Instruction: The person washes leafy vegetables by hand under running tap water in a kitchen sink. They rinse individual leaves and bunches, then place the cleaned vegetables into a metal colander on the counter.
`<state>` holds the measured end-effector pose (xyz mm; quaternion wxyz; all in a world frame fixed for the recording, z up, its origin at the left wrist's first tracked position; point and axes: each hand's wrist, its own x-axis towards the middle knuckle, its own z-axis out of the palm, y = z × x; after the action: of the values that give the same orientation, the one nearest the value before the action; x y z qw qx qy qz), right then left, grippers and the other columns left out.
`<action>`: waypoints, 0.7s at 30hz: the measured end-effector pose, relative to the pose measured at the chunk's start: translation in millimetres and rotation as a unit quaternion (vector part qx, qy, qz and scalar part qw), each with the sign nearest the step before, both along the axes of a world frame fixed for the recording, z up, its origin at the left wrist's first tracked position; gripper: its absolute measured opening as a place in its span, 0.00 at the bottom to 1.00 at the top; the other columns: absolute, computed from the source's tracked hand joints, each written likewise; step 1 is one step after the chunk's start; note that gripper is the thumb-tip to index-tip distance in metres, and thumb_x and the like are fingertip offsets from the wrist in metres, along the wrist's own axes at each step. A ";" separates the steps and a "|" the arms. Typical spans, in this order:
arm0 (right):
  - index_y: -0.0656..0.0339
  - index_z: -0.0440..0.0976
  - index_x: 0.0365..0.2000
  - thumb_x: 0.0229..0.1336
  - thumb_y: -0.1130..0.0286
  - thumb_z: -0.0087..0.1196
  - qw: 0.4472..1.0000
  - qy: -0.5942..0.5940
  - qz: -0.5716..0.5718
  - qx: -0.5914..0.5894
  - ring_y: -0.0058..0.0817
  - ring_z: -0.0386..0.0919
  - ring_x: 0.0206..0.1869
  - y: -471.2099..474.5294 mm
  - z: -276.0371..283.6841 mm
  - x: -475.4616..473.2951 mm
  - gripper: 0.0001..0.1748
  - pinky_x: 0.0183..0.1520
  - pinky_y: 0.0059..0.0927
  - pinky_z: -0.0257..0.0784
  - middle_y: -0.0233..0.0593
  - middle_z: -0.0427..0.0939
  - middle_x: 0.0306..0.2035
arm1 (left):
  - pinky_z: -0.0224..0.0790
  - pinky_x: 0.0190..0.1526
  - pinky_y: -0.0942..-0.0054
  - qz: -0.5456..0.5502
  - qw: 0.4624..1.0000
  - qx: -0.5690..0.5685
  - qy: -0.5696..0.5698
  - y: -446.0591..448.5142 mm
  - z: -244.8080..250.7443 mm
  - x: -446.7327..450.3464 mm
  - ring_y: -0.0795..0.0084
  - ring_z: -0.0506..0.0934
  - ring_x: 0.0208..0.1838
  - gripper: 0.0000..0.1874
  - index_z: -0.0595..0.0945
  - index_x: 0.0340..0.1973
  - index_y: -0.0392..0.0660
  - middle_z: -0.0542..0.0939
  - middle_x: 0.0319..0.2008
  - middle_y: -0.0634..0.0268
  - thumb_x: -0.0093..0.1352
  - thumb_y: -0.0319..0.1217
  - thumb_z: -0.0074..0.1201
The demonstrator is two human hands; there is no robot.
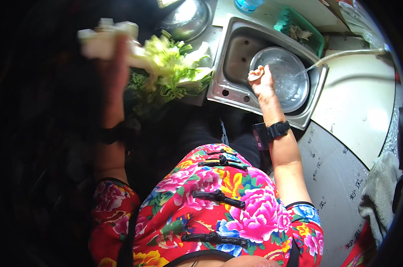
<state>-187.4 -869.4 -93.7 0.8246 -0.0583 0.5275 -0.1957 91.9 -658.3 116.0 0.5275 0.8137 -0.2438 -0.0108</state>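
Observation:
My left hand, blurred, is raised at the upper left and grips a bunch of leafy greens by its pale, thick stalks; the bright leaves point right towards the sink. Over the left rim of a round metal basin is my right hand, its fingers curled; whether something small and pale lies in them I cannot tell. The basin stands in a stainless steel sink. Water runs into it from a pale hose.
A green plastic basket with scraps stands behind the sink. A shiny metal bowl lies at the upper left, a blue plastic container at the top. A grey cloth hangs at the right. Darker feathery greens lie beneath the leaves.

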 end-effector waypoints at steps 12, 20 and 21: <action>0.54 0.68 0.39 0.58 0.57 0.46 0.932 0.196 0.244 -0.185 0.20 0.71 0.29 -6.7 -32.7 19.2 0.14 0.30 0.24 0.67 0.31 0.72 0.31 | 0.62 0.54 0.58 -0.072 0.941 -0.298 0.142 24.1 103.2 85.2 0.62 0.71 0.43 0.19 0.72 0.41 0.41 0.72 0.35 0.61 0.65 0.43 0.51; 0.61 0.41 0.63 0.40 0.48 0.62 0.575 0.063 0.448 -0.682 0.50 0.43 0.66 18.0 35.4 46.4 0.57 0.65 0.37 0.44 0.58 0.48 0.62 | 0.65 0.50 0.66 -0.177 0.830 -0.352 0.396 -67.4 20.2 47.9 0.64 0.72 0.49 0.17 0.69 0.49 0.48 0.73 0.45 0.60 0.67 0.39 0.47; 0.60 0.39 0.63 0.35 0.48 0.65 0.537 0.035 0.433 -0.723 0.51 0.43 0.66 19.9 42.0 43.2 0.62 0.65 0.39 0.45 0.61 0.48 0.62 | 0.65 0.49 0.68 -0.144 0.836 -0.350 0.398 -85.5 7.7 26.7 0.63 0.72 0.51 0.21 0.66 0.54 0.51 0.72 0.50 0.59 0.67 0.39 0.48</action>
<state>-144.2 -849.4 -51.7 0.4672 -0.8627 0.1456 -0.1276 118.6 -743.8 123.6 0.8213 0.4559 -0.1150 -0.3231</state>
